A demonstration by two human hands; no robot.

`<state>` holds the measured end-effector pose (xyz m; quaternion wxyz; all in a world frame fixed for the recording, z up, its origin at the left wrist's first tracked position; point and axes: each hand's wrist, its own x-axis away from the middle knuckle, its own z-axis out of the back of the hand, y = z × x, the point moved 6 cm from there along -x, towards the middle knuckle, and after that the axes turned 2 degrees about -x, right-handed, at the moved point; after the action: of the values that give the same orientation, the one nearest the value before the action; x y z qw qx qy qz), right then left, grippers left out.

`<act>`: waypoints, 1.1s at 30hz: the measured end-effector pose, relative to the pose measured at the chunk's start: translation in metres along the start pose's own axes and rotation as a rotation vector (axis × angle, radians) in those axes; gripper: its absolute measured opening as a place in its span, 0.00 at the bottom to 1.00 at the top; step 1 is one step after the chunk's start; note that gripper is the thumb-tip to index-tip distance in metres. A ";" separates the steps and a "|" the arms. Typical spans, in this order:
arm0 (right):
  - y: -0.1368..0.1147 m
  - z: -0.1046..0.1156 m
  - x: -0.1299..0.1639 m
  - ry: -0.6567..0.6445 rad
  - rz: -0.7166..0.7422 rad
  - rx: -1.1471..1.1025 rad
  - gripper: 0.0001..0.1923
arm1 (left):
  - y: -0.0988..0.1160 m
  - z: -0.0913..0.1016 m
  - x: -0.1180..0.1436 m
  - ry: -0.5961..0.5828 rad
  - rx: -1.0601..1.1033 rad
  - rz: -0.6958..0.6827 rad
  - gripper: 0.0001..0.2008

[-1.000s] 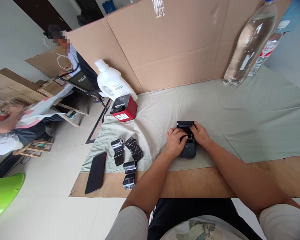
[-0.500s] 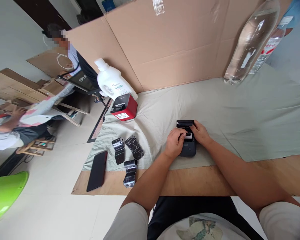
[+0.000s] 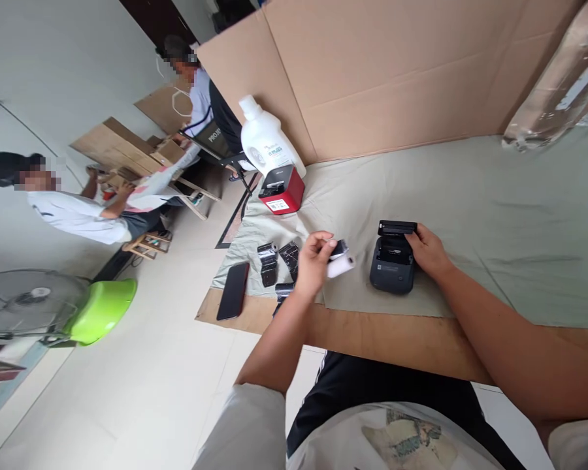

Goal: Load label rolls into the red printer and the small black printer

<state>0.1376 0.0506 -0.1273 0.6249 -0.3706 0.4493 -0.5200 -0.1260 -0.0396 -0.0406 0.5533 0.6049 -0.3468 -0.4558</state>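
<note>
A small black label printer [image 3: 392, 265] lies on the pale green cloth [image 3: 470, 215] with its lid open. My right hand [image 3: 427, 249] rests on its right side, fingers at the open lid. My left hand [image 3: 314, 262] is lifted to the left of the printer and pinches a small white paper roll [image 3: 340, 264] with a black end. Several black-wrapped rolls [image 3: 274, 261] lie on the cloth just left of that hand, partly hidden behind it.
A black phone [image 3: 233, 299] lies at the table's left edge. A red printer [image 3: 281, 189] and a white jug [image 3: 265, 140] stand at the back left before a cardboard wall [image 3: 396, 72]. A clear bottle [image 3: 563, 85] stands far right. Two people sit at left, near a green basin [image 3: 100, 310].
My left hand has lifted the white roll out of the black printer and carried it left. The camera has swung left. My right hand stays on the printer.
</note>
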 end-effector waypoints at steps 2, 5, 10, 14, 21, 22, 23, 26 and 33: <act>0.000 0.000 0.000 0.002 -0.002 0.010 0.24 | -0.005 0.055 -0.005 0.097 -0.100 0.035 0.11; 0.000 0.001 0.000 0.014 -0.002 0.025 0.22 | -0.009 0.149 -0.004 0.329 -0.389 0.041 0.09; 0.002 0.001 -0.001 0.015 -0.037 0.086 0.16 | -0.017 0.238 0.029 0.429 -0.977 -0.143 0.10; 0.003 0.000 -0.003 0.009 -0.021 0.074 0.15 | -0.039 0.232 0.063 0.159 -1.129 -0.287 0.14; 0.003 0.001 -0.002 0.012 -0.016 0.063 0.18 | -0.025 0.169 0.062 -0.089 -1.270 -0.369 0.15; 0.002 0.001 -0.002 0.014 -0.014 0.064 0.18 | -0.025 0.157 0.059 -0.185 -1.294 -0.324 0.17; 0.002 0.001 -0.002 0.013 -0.011 0.063 0.18 | -0.025 0.146 0.056 -0.270 -1.302 -0.276 0.18; -0.001 -0.001 -0.001 -0.001 -0.009 0.051 0.18 | -0.016 0.117 0.056 -0.426 -1.131 -0.192 0.17; -0.003 -0.003 0.000 -0.016 -0.022 0.045 0.24 | 0.026 -0.005 0.047 -0.664 -0.338 -0.233 0.12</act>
<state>0.1337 0.0496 -0.1251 0.6309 -0.3657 0.4283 -0.5337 -0.1034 -0.0849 -0.0228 0.4473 0.3603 -0.3561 -0.7371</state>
